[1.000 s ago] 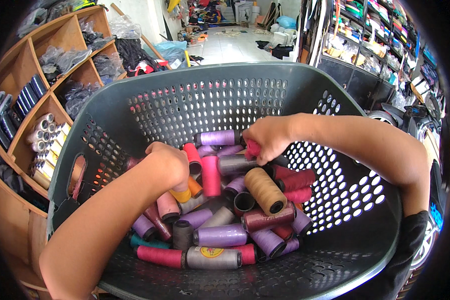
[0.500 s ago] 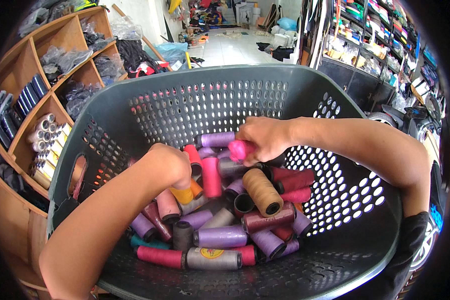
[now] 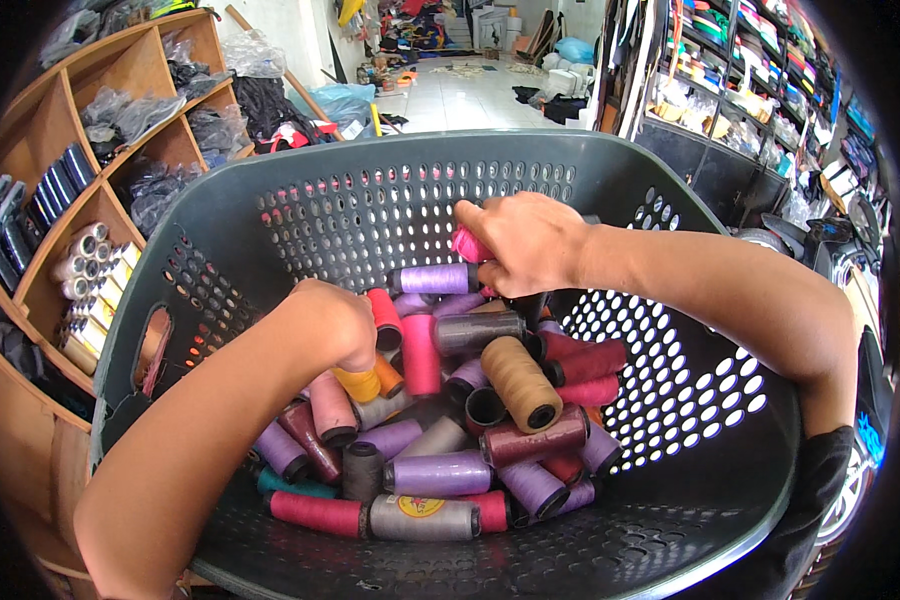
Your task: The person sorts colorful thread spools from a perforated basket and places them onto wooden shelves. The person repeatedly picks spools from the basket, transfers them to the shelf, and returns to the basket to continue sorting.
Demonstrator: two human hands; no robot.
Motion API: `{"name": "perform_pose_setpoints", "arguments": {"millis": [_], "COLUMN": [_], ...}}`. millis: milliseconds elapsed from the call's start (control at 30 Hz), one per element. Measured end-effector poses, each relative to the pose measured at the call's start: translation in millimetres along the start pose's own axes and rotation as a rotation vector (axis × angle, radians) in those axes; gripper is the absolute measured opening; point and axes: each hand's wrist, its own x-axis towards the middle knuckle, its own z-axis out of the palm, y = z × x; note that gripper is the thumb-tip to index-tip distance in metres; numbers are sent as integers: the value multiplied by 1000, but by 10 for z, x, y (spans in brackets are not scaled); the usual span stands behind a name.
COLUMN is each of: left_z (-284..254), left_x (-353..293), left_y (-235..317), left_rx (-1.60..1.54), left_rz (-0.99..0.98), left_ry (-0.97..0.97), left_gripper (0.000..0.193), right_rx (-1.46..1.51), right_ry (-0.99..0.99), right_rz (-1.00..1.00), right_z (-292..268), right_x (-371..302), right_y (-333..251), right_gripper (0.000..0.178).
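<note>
Inside a dark green plastic laundry basket (image 3: 200, 200) lies a loose pile of thread spools. My right hand (image 3: 530, 240) is closed around a bright pink thread spool (image 3: 468, 245), held above the pile near the far wall. Just below that hand rests a light purple spool (image 3: 432, 279). My left hand (image 3: 332, 322) reaches into the pile's left side, beside a red spool (image 3: 384, 318) and above a yellow one (image 3: 358, 383); its fingers are hidden. Between the arms lie an upright pink spool (image 3: 421, 355), a dark grey spool (image 3: 480, 331) and a tan spool (image 3: 521, 382).
Wooden shelves (image 3: 55, 150) with plastic-wrapped goods and white rolls (image 3: 88, 250) stand to the left. Crowded dark shelving (image 3: 740, 90) rises at the right. Beyond the basket stretches a white tiled floor (image 3: 470, 95) with blue bags and heaps at its edges.
My right hand has lifted the pink spool up and away from the pile, uncovering the dark grey spool. My left hand has barely shifted.
</note>
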Motion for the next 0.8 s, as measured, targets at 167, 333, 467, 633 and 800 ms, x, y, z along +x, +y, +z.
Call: {"name": "perform_pose_setpoints", "arguments": {"millis": [167, 333, 467, 633, 800], "left_z": [38, 40, -100, -46, -47], "left_x": [8, 33, 2, -102, 50], "left_y": [4, -34, -62, -139, -81], "left_rx": [-7, -16, -25, -28, 9], "left_rz": [3, -5, -14, -43, -4], "left_ry": [-2, -1, 2, 17, 2], "left_gripper": [53, 64, 81, 79, 80], "right_rx": [-108, -199, -158, -126, -103], "right_ry": [-78, -131, -157, -214, -216], "right_rz": [27, 97, 171, 150, 230], "right_z": [27, 103, 118, 40, -7], "right_x": [12, 12, 1, 16, -56], "right_y": [130, 247, 277, 121, 63], "right_gripper": [46, 50, 52, 56, 49]}}
